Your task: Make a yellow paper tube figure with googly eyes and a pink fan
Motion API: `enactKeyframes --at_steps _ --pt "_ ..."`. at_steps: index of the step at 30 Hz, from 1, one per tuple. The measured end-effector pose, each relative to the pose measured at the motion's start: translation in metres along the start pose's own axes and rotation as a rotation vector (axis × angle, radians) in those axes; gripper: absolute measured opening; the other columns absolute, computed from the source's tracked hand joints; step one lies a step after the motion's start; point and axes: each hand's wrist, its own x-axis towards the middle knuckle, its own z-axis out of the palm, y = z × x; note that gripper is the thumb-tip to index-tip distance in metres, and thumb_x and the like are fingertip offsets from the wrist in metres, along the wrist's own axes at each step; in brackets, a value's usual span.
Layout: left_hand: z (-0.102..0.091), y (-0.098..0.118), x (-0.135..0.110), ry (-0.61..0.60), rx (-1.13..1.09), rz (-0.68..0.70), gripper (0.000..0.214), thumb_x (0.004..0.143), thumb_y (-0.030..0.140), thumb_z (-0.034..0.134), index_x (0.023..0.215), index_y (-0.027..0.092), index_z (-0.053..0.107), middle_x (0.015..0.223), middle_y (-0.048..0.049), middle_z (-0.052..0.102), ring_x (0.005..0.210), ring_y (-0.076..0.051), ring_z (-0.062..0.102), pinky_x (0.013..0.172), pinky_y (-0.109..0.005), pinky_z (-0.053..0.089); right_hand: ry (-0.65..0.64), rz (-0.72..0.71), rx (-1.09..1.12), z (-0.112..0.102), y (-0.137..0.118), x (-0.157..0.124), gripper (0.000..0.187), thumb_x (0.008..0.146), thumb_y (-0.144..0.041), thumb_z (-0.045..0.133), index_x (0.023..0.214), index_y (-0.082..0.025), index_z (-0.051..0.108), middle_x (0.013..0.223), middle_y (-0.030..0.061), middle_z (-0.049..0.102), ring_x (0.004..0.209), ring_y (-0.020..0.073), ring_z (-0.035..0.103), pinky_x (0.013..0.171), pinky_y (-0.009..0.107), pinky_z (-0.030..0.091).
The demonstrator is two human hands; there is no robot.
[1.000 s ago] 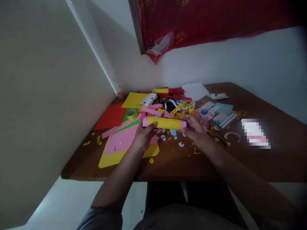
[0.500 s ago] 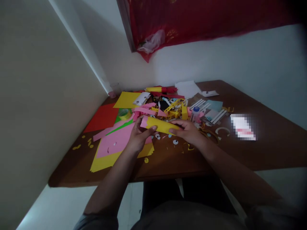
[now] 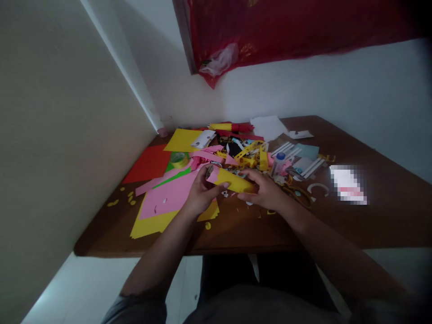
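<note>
A yellow paper tube (image 3: 235, 181) with a pink band at its left end is held above the table, tilted slightly down to the right. My left hand (image 3: 202, 191) grips the pink end, thumb along the near side. Around the right end curves my right hand (image 3: 265, 191), with thumb below and fingers above. The tube's left opening shows; its right end is partly hidden by my right hand. Small paper eyes (image 3: 225, 194) lie beneath it. Left of the tube are pink paper (image 3: 165, 200) and yellow sheets (image 3: 148, 225).
Behind my hands lies a heap of paper scraps (image 3: 249, 150). A glue bottle (image 3: 278, 164) with a blue cap, white strips (image 3: 312, 167) and a tape roll (image 3: 178, 159) are around it. Another yellow and red tube (image 3: 221, 127) rests by the wall. The brown table (image 3: 236, 238) has a front edge near me.
The tube has turned so its left opening faces me more. My right hand's fingers and thumb have spread wider around its right end. The view has shifted slightly.
</note>
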Motion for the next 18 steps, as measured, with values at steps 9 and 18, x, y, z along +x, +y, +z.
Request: enactKeyframes --at_steps 9,18 --pt "0.0028 -0.0061 -0.0027 -0.143 0.127 0.161 0.073 0.077 0.051 0.108 0.131 0.024 0.067 0.132 -0.0111 0.072 0.111 -0.028 0.078 0.086 -0.038 0.072 -0.087 -0.041 -0.153 0.0005 -0.0032 0.0012 0.046 0.085 -0.069 0.092 0.104 -0.028 0.085 0.086 0.0046 0.079 0.073 0.0261 0.068 0.068 0.038 0.053" --pt "-0.0012 -0.0025 -0.0044 -0.183 0.163 0.194 0.071 0.083 0.05 0.104 0.138 0.023 0.067 0.147 -0.0159 0.071 0.118 -0.03 0.079 0.089 -0.039 0.072 -0.11 -0.017 -0.098 -0.0007 -0.0008 -0.0018 0.051 0.086 -0.071 0.093 0.114 -0.03 0.086 0.099 0.0075 0.085 0.086 0.0318 0.076 0.078 0.044 0.059"
